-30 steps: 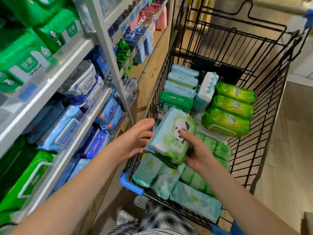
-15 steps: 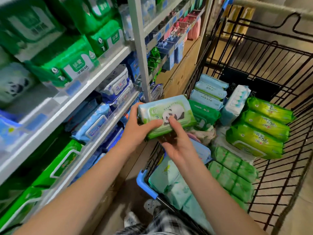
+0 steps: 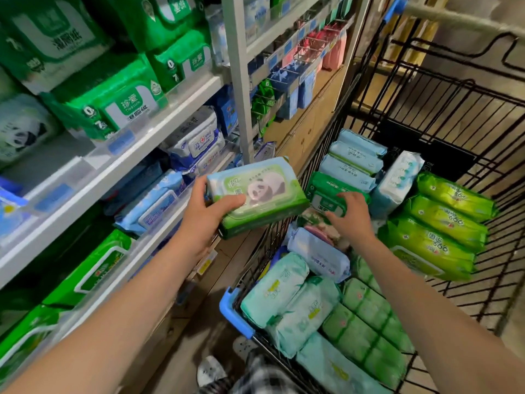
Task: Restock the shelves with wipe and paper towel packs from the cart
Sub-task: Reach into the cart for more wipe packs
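- A panda-printed wipe pack [image 3: 257, 191] is gripped at its left end by the left hand [image 3: 203, 220]. The thumb is laid across the lidded top and the fingers are wrapped round the far edge. The pack is held level in the air between the shelving and the cart [image 3: 234, 311], over the cart's left rim.
- The right hand [image 3: 350, 220] is stretched into the cart over a dark green pack [image 3: 326, 191]. Its fingers [image 3: 338, 200] are released and loosely spread, and nothing is grasped. Whether the pack is touched by the fingertips cannot be told.
- The step in hand is judged to be the transfer of one pack from cart to shelf, with a second pick perhaps being prepared by the free hand.
- A matching panda pack [image 3: 21, 132] is seen at the far left of the upper shelf [image 3: 136, 155], beside bright green packs, so that spot is taken as the likely destination.
- For the next move, the held pack would need to be carried left and upward. It would then be turned to match its neighbour and slid in over the clear lip at the shelf front.
- The task is judged far from done. Many packs are left in the cart, among them lime-green packs [image 3: 443, 226] stacked along the right side and mint packs [image 3: 275, 285] at the near end.
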